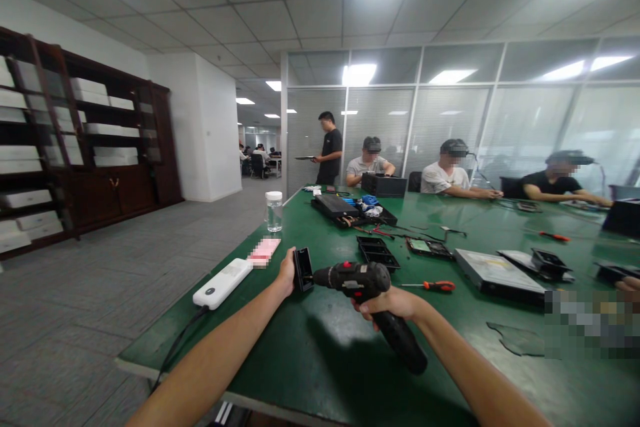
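In the middle of the head view, my left hand (287,271) is closed on the edge of a small black plastic tray (303,269), tilted up so that its open side faces right. My right hand (390,303) is wrapped round the handle of a black cordless drill (357,280). The drill points left, and its tip reaches the inside of the tray. Whether the bit sits on a screw is too small to tell. Just behind the drill lies another black tray with compartments (377,253). An orange-handled screwdriver (439,286) lies to the right of the drill.
On the green table (280,360), a white power bank (223,284) with a cable lies left, near a clear jar (274,211). A silver disc drive (497,277) and a glass shard (515,339) lie right. Opened electronics (345,208) stand farther back. Several people sit across the table.
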Action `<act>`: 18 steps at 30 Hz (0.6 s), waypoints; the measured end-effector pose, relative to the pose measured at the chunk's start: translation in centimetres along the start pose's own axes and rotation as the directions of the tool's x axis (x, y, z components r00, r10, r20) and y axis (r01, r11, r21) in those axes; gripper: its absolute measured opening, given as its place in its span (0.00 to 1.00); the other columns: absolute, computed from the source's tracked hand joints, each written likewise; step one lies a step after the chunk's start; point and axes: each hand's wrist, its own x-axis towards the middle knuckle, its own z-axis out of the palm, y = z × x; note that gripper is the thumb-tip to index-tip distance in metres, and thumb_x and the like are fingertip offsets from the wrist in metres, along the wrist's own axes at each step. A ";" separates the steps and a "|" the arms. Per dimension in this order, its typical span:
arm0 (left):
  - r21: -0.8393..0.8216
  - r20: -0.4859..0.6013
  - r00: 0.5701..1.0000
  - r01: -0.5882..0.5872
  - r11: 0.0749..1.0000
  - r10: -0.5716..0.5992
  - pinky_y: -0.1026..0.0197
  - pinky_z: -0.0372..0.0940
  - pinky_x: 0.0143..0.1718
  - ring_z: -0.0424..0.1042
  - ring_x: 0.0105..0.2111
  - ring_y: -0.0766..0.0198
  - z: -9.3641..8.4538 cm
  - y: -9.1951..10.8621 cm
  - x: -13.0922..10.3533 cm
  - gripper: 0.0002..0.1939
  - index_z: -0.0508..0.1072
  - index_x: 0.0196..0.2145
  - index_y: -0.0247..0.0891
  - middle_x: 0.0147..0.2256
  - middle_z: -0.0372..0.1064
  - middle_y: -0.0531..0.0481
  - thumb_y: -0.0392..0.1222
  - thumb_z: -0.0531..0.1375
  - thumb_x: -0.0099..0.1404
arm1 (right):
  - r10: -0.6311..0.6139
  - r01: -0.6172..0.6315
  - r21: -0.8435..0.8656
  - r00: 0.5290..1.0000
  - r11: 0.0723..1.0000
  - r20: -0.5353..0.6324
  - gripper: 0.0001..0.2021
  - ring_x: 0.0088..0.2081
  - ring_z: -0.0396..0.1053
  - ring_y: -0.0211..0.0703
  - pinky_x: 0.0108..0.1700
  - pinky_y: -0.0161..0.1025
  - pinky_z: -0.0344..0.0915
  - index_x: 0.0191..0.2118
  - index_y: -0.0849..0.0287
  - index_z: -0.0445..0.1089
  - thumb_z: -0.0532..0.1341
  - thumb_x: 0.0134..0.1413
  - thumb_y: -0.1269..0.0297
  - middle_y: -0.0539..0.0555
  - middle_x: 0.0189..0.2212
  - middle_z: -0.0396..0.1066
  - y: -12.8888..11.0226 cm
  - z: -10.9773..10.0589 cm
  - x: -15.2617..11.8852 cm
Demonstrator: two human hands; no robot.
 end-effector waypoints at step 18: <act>0.020 -0.011 0.999 -0.034 0.999 0.034 0.60 0.61 0.20 0.63 0.17 0.63 0.1 0.0 -0.2 0.17 0.65 0.24 0.37 0.18 0.61 0.53 0.56 0.55 0.52 | 0.002 -0.002 0.006 1.000 1.000 -0.028 0.21 0.26 0.63 0.35 0.26 0.34 0.65 0.39 0.65 0.66 0.66 0.37 0.61 0.50 0.25 0.62 -0.1 0.1 0.0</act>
